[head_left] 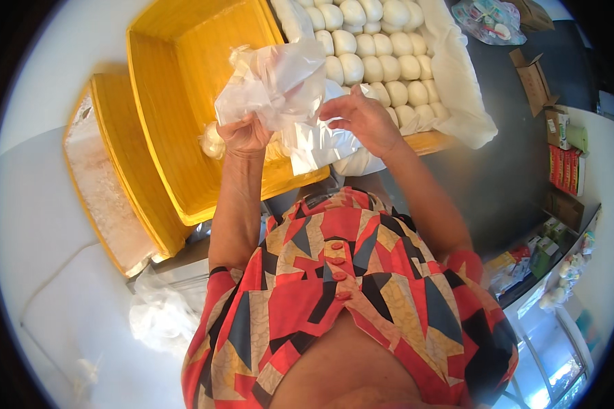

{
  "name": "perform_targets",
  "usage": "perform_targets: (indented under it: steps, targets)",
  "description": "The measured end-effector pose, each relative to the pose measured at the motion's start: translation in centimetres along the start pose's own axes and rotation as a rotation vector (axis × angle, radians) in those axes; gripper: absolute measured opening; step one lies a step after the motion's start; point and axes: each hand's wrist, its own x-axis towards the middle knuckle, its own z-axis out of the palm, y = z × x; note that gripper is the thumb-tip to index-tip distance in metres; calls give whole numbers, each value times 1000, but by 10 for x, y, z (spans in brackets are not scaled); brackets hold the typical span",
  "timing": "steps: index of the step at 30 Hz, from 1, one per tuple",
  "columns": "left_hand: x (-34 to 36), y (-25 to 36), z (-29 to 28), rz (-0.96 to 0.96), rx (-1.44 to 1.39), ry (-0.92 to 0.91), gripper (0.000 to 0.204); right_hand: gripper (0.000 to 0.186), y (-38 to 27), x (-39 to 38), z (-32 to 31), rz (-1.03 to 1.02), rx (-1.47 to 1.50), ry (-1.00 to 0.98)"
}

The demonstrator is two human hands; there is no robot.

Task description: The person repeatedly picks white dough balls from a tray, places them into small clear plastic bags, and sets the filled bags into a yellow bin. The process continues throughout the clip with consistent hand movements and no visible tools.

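Observation:
My left hand (244,133) is closed on the gathered edge of a thin clear plastic bag (273,82), which puffs up above it over the yellow crate. To the right, my right hand (365,123) is half curled with thumb and fingers apart, close to the bag's right side, with nothing visible in it. Below and between the hands lie shiny plastic bags (314,151) at the crate's edge. Rows of round white buns (378,67) fill a cloth-lined tray beyond my right hand. A few pale buns (213,141) sit in the crate's near end, partly hidden by my left hand.
The deep yellow crate (160,109) stands at the left, with another yellow crate (119,163) beside it. White cloth (467,102) hangs over the tray's right side onto a dark tabletop (450,180). Cardboard boxes (531,82) and small packages line the right. A crumpled plastic bag (160,313) is lower left.

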Motion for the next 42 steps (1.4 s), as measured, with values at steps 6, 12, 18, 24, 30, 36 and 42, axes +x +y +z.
perform_targets:
  steps: [6,12,18,24,30,36,42]
  targets:
    - [7,-11,-4,-115,119,137,87,30,0,30,27,-150,418,-127]
    - [-14,8,-11,41,82,-192,62,8,-59,30,38,-354,158,-65]
    - [5,40,-10,63,692,121,60,16,-84,19,29,-290,-507,-22]
    - [20,14,25,-306,881,43,21,20,-66,15,35,-253,-484,-15]
    - [17,17,25,-224,873,41,14,31,-47,4,3,53,-247,-166]
    - [19,19,24,-271,922,34,17,20,-38,11,6,75,-398,-249]
    - [11,5,22,325,1422,193,20,20,-36,3,17,-90,-446,54]
